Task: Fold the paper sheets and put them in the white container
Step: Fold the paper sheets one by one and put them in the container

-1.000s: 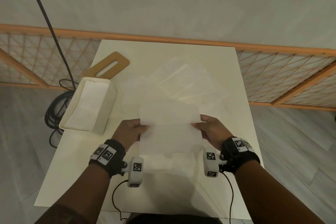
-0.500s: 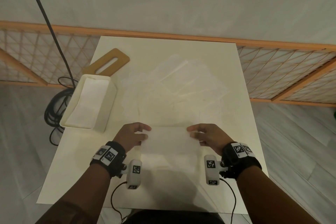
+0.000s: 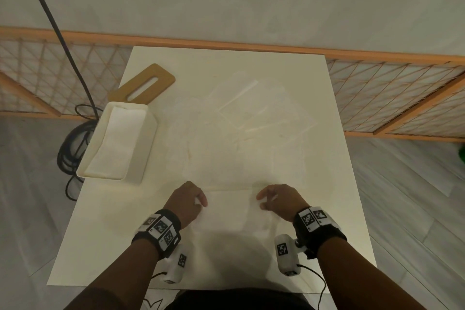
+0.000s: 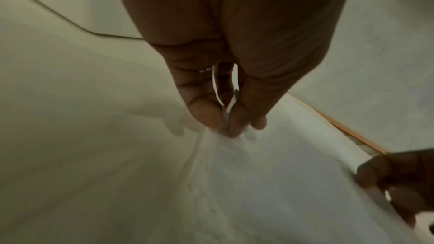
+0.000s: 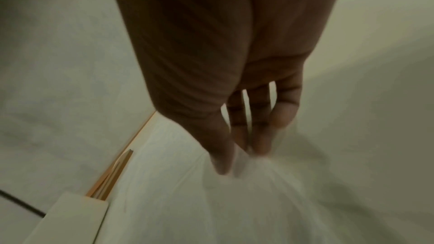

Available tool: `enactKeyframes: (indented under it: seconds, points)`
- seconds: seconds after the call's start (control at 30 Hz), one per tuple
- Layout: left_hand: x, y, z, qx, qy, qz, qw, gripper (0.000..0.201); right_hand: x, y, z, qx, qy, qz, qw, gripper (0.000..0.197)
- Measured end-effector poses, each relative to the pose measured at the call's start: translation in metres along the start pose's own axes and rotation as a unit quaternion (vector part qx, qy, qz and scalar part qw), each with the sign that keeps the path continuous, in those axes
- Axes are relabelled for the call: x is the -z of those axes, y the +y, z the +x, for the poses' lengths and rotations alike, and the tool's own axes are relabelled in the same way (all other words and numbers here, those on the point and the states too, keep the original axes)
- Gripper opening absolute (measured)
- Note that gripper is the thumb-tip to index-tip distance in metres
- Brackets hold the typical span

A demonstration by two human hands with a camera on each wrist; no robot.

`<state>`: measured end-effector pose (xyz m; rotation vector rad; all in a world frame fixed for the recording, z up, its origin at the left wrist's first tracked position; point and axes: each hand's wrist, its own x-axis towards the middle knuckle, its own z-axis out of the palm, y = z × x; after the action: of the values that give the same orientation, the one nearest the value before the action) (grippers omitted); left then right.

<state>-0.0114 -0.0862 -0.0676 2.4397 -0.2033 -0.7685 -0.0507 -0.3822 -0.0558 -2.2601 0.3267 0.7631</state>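
Note:
A white paper sheet, folded over, lies on the table's near half between my hands. My left hand is at its left edge; in the left wrist view thumb and finger pinch the paper there. My right hand is at the right edge, and the blurred right wrist view shows thumb and fingers closing on the paper. Several more loose sheets lie spread over the middle of the table. The white container stands at the left edge with folded paper inside.
A wooden board with a slot lies behind the container. The white table ends just in front of my body. A black cable hangs and coils on the floor at the left. An orange lattice fence runs behind the table.
The raised half of the sheet has come down flat onto the table. Both hands have moved nearer to me and now pinch the folded sheet's side edges.

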Motion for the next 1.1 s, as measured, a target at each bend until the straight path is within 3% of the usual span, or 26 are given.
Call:
enactKeyframes:
  seconds: [0.07,0.17,0.27,0.3,0.33,0.47,0.6,0.77,0.9,1.0,1.1]
  points:
    - [-0.002,0.001,0.001,0.001,0.005,0.015,1.0,0.034,0.005,-0.004,0.009,-0.02,0.063,-0.005,0.998,0.013]
    - [-0.003,0.004,0.001,0.002,0.033,0.021,0.999,0.022,0.015,-0.012,0.026,-0.085,0.165,-0.007,0.983,0.033]
    - [-0.003,0.012,0.003,-0.042,0.054,0.04,0.997,0.015,0.021,-0.011,0.04,-0.159,0.186,-0.043,0.969,0.069]
    - [-0.003,0.014,0.005,-0.053,0.052,0.048,0.996,0.013,0.022,-0.009,0.043,-0.163,0.176,-0.06,0.969,0.072]
    - [-0.002,0.015,0.007,-0.056,0.048,0.052,0.996,0.013,0.023,-0.006,0.046,-0.154,0.168,-0.068,0.971,0.068]
    - [0.0,0.018,0.012,-0.056,0.061,0.042,0.996,0.012,0.033,0.0,0.049,-0.126,0.165,-0.084,0.975,0.02]
    - [0.003,0.026,0.015,-0.06,0.067,0.007,0.996,0.013,0.045,0.002,0.044,-0.119,0.179,-0.093,0.972,0.023]
    - [0.01,0.061,0.021,-0.05,0.024,-0.075,0.996,0.01,0.058,-0.016,0.031,-0.067,0.213,-0.1,0.97,0.035]
    - [0.011,0.091,0.029,-0.032,-0.036,-0.168,0.985,0.049,0.056,-0.05,0.017,0.032,0.274,-0.048,0.96,0.039]
    - [0.014,0.115,0.031,0.002,-0.075,-0.321,0.944,0.079,0.048,-0.068,0.011,0.122,0.292,-0.042,0.948,0.034]
    - [0.019,0.125,0.032,0.017,-0.085,-0.437,0.895,0.062,0.036,-0.077,0.008,0.21,0.251,-0.026,0.945,0.028]
